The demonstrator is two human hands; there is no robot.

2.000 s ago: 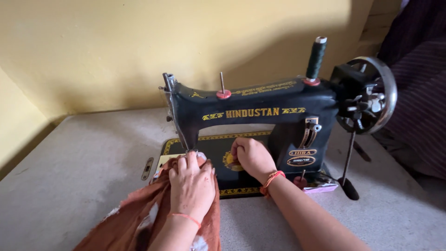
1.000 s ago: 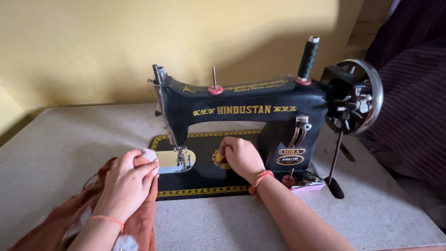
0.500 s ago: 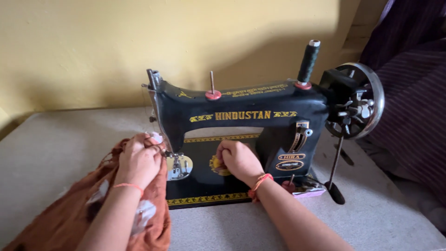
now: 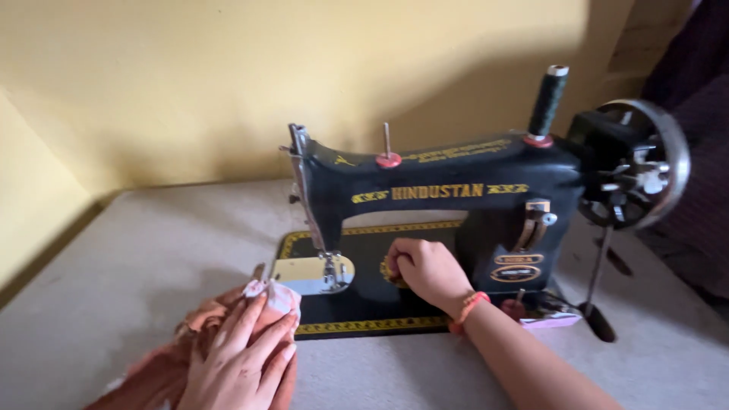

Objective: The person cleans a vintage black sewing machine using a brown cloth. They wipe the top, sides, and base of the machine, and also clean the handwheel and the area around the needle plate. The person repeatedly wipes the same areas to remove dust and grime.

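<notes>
On black sewing machine bed, right hand, gold emblem, left hand pinching rust cloth

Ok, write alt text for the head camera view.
A person's left hand presses bunched rust-brown cloth on a pale table, just left of a black sewing machine. Their right hand rests curled on the machine's bed. A dark thread spool stands on top, before a yellow wall.

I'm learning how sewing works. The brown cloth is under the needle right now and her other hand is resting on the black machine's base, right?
Not quite. The head view shows the brown cloth bunched under the left hand on the table, beside the machine's base, not under the needle. The right hand does rest on the base.
</notes>
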